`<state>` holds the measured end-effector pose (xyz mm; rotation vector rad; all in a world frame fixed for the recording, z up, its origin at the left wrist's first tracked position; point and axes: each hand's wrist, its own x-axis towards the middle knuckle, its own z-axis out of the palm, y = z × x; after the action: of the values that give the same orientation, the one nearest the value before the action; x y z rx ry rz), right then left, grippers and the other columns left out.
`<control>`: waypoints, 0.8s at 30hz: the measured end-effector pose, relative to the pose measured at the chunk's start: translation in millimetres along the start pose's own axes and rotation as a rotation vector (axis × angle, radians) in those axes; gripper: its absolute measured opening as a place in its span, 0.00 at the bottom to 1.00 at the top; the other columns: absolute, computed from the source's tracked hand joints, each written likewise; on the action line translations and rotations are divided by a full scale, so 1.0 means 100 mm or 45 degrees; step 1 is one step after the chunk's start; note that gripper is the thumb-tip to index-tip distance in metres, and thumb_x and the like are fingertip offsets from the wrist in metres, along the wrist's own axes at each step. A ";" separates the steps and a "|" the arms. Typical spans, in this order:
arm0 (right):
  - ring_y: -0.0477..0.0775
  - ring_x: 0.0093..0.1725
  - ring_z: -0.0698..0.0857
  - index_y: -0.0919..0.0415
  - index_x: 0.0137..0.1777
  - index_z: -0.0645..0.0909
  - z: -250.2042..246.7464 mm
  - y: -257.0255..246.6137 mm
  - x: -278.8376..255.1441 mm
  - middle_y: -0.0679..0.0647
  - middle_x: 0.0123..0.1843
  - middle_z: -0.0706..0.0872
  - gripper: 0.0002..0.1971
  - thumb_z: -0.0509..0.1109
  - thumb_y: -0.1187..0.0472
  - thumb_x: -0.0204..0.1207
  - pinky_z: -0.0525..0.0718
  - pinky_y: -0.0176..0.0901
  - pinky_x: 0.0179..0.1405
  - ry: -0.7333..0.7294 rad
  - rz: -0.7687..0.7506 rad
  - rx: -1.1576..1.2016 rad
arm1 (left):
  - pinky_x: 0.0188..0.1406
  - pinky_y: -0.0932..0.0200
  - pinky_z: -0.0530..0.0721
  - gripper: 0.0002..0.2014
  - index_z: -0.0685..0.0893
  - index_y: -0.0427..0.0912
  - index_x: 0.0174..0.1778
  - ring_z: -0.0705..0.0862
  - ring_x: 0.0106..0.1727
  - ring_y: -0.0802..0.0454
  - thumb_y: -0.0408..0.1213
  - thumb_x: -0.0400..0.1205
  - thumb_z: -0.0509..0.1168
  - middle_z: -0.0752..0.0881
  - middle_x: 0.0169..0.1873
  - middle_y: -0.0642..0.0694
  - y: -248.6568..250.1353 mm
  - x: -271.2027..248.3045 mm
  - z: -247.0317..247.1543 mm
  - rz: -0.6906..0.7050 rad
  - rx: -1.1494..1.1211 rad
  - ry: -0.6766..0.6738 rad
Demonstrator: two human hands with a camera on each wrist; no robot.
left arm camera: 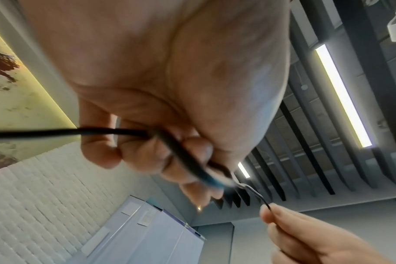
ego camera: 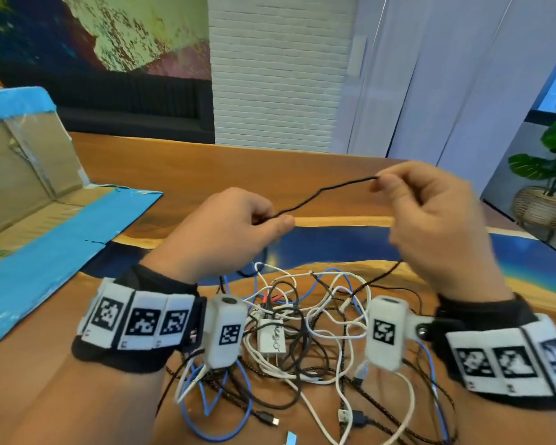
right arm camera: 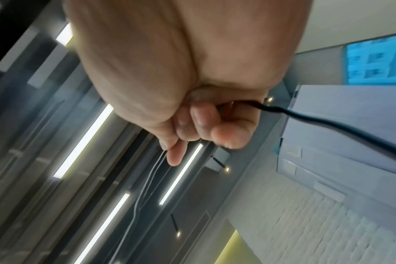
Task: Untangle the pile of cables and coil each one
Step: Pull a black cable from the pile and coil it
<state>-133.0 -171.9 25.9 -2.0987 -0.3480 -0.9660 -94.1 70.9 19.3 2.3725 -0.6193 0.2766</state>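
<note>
A thin black cable stretches in the air between my two hands, above the table. My left hand pinches one part of it between thumb and fingers; the left wrist view shows the black cable running through the curled fingers. My right hand pinches the cable higher and to the right, and the rest of the black cable trails from the palm down to the pile. The tangled pile of cables, white, blue, black and braided, lies on the table beneath my wrists, with a white charger plug in it.
An opened cardboard box with blue tape lies at the left on the wooden table, which has a blue resin strip. A potted plant stands on the floor at the far right. A dark sofa sits behind the table.
</note>
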 end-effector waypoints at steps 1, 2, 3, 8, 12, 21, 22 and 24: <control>0.47 0.23 0.73 0.48 0.43 0.86 -0.10 0.04 0.02 0.43 0.26 0.80 0.12 0.66 0.58 0.88 0.69 0.39 0.23 0.057 0.014 0.006 | 0.25 0.59 0.70 0.23 0.84 0.44 0.30 0.72 0.19 0.60 0.57 0.84 0.67 0.78 0.18 0.54 -0.03 0.00 -0.03 -0.024 -0.043 -0.001; 0.44 0.25 0.72 0.47 0.43 0.86 -0.18 0.08 0.03 0.38 0.27 0.81 0.12 0.66 0.58 0.89 0.67 0.34 0.25 0.089 0.030 0.001 | 0.25 0.59 0.71 0.24 0.82 0.42 0.28 0.71 0.19 0.58 0.56 0.84 0.67 0.77 0.17 0.53 -0.05 0.01 -0.06 -0.028 -0.096 0.012; 0.43 0.25 0.72 0.47 0.44 0.86 -0.25 0.13 0.04 0.36 0.27 0.81 0.13 0.65 0.58 0.89 0.66 0.34 0.26 0.098 0.056 -0.007 | 0.25 0.59 0.72 0.25 0.80 0.40 0.27 0.71 0.21 0.57 0.55 0.84 0.68 0.76 0.17 0.52 -0.06 0.01 -0.09 -0.010 -0.162 0.025; 0.48 0.32 0.81 0.43 0.43 0.86 -0.37 0.37 0.04 0.45 0.32 0.86 0.13 0.65 0.57 0.88 0.78 0.49 0.35 -0.115 0.221 -0.272 | 0.29 0.61 0.74 0.12 0.88 0.43 0.38 0.74 0.29 0.54 0.46 0.82 0.67 0.76 0.23 0.53 -0.02 -0.02 -0.15 0.083 -0.606 -0.028; 0.54 0.74 0.80 0.36 0.63 0.85 -0.23 0.27 0.00 0.44 0.71 0.86 0.18 0.63 0.59 0.83 0.73 0.69 0.77 -0.300 0.236 -0.656 | 0.35 0.63 0.76 0.10 0.92 0.54 0.45 0.78 0.34 0.56 0.40 0.88 0.66 0.86 0.32 0.44 0.05 -0.02 -0.06 0.178 -0.465 0.017; 0.52 0.44 0.90 0.50 0.64 0.85 0.30 -0.29 -0.16 0.49 0.42 0.92 0.11 0.68 0.62 0.87 0.87 0.55 0.50 -0.379 0.141 0.239 | 0.35 0.68 0.78 0.07 0.92 0.48 0.51 0.80 0.33 0.62 0.39 0.87 0.68 0.88 0.35 0.59 0.19 -0.01 0.12 0.289 -0.442 0.160; 0.55 0.45 0.90 0.52 0.57 0.88 0.29 -0.27 -0.13 0.50 0.43 0.93 0.08 0.69 0.63 0.86 0.87 0.53 0.50 -0.268 0.118 0.244 | 0.33 0.66 0.77 0.08 0.91 0.49 0.50 0.80 0.32 0.61 0.43 0.87 0.67 0.88 0.34 0.58 0.18 -0.01 0.09 0.261 -0.393 0.198; 0.54 0.43 0.89 0.54 0.48 0.91 0.20 -0.20 -0.07 0.49 0.42 0.93 0.07 0.71 0.62 0.85 0.85 0.42 0.43 -0.093 0.124 0.261 | 0.28 0.62 0.75 0.15 0.89 0.47 0.46 0.78 0.25 0.61 0.50 0.89 0.62 0.87 0.30 0.53 0.14 -0.01 0.01 0.144 -0.322 0.163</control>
<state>-138.0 -143.5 23.4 -1.9479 -0.3630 -0.7652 -102.3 61.6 25.9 2.0644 -0.6860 0.3736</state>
